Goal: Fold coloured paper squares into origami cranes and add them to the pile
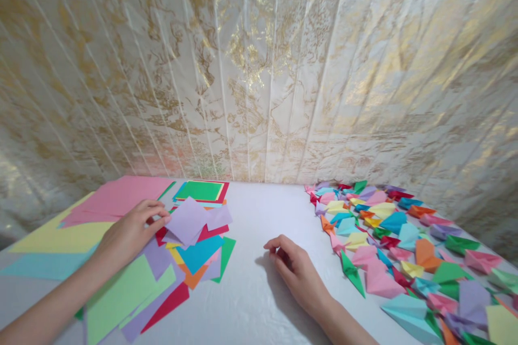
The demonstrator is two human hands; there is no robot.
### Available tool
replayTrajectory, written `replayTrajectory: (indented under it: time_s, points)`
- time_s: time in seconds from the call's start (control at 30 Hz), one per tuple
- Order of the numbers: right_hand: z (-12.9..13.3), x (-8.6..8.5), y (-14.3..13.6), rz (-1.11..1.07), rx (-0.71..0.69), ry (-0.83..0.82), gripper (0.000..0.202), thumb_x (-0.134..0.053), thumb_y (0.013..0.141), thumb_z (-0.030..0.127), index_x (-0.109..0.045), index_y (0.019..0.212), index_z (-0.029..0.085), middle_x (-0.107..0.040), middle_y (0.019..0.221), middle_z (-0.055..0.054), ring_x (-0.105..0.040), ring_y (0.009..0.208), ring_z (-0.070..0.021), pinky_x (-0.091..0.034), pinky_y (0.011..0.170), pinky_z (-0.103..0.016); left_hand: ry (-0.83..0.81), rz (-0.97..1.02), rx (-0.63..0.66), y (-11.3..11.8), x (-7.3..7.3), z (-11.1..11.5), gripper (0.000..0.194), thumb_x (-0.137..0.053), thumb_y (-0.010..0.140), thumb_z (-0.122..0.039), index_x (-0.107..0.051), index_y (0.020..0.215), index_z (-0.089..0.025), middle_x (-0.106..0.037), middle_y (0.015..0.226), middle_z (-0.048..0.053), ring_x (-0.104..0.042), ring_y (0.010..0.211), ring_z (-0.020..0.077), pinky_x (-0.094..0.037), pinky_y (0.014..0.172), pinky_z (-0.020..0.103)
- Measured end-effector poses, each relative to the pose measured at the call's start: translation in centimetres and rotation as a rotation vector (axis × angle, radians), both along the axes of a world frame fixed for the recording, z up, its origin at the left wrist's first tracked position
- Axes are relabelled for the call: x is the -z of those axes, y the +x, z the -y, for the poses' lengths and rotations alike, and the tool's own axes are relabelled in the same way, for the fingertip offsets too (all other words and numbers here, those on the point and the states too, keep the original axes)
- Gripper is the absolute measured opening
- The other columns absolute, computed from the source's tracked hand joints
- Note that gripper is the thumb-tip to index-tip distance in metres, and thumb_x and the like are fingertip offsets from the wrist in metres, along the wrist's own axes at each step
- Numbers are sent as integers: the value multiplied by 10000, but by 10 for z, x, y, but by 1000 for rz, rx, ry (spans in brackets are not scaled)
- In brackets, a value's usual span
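Note:
My left hand is over the loose paper on the left, its thumb and fingertips closed at the left corner of a lavender paper square. Beneath that square lie overlapping sheets, among them a blue sheet, a green sheet and a light green sheet. My right hand hovers just above the white table, with fingers loosely bent and nothing in them. To its right spread many folded paper cranes in mixed colours.
Large pink paper and yellow paper lie at the far left. A stack topped by a green sheet sits at the back, by a white and gold curtain. The cranes reach the table's right edge.

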State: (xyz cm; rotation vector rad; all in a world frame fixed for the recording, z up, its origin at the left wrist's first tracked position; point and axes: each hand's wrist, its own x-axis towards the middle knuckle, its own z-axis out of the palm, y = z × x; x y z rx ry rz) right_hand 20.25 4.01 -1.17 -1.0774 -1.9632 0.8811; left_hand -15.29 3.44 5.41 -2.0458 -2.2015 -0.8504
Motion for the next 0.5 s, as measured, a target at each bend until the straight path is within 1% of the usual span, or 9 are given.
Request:
replayTrajectory:
  time_s: [0.07, 0.13, 0.17, 0.23, 0.3, 0.33, 0.4, 0.47, 0.5]
  points:
    - [-1, -1, 3, -28, 33, 47, 279, -448, 869, 119, -588, 1093, 209, -633, 906, -20, -568, 706, -142, -467, 666, -253, -15, 5, 107, 12, 0, -1, 316, -505, 898, -438, -685, 817, -191, -661, 1067, 43, -648, 959, 216, -483, 818, 278]
    - [-2, -7, 7, -34, 95, 170, 360, -478, 876, 140, -507, 1227, 217, -615, 1061, -64, -596, 842, -177, -509, 761, -299, 41, 12, 257, 34, 5, 4, 285, -501, 928, -433, -666, 839, -219, -667, 1066, 21, -648, 969, 195, -484, 838, 261]
    - [-1, -12, 9, -8, 113, 253, 425, -503, 874, 147, -459, 1290, 221, -590, 1153, -91, -591, 951, -206, -513, 827, -334, 69, 7, 343, 48, 9, 7, 264, -478, 957, -389, -656, 845, -229, -670, 1083, 12, -646, 992, 181, -481, 870, 254]
    - [2, -24, 11, 123, 73, 407, 572, -553, 847, 118, -383, 1382, 231, -502, 1336, -128, -500, 1188, -264, -463, 975, -414, 150, -30, 560, 81, 21, 15, 255, -422, 992, -252, -638, 859, -229, -686, 1078, 7, -657, 985, 150, -490, 885, 230]
    - [8, -34, 13, 277, -10, 481, 649, -564, 797, 31, -391, 1388, 235, -450, 1416, -124, -429, 1269, -281, -422, 1026, -441, 238, -102, 704, 114, 34, 21, 240, -406, 980, -126, -623, 925, -210, -702, 1082, 20, -662, 989, 152, -503, 893, 249]
    - [10, -37, 14, 348, -40, 490, 637, -568, 768, -6, -441, 1343, 235, -463, 1413, -115, -434, 1255, -285, -424, 1014, -443, 239, -131, 746, 128, 41, 23, 240, -411, 964, -77, -615, 934, -201, -708, 1064, 24, -667, 963, 155, -517, 876, 261]
    - [15, -39, 17, 465, -74, 477, 494, -589, 735, -38, -571, 1146, 236, -549, 1323, -83, -487, 1160, -286, -445, 940, -431, 201, -171, 758, 149, 52, 25, 259, -427, 920, -4, -605, 937, -191, -711, 1036, 31, -675, 902, 175, -543, 829, 302]
    - [19, -34, 23, 535, -78, 430, 307, -622, 752, -21, -616, 929, 229, -641, 1144, -46, -541, 1023, -263, -450, 851, -399, 155, -169, 757, 160, 61, 25, 280, -437, 878, 44, -596, 926, -182, -705, 1007, 36, -672, 876, 188, -556, 796, 320]
    - [20, -30, 26, 549, -81, 391, 247, -634, 774, -2, -616, 870, 225, -663, 1054, -31, -558, 958, -244, -444, 819, -379, 141, -158, 764, 163, 65, 25, 289, -435, 862, 58, -591, 919, -179, -700, 1001, 37, -669, 873, 191, -558, 794, 325]
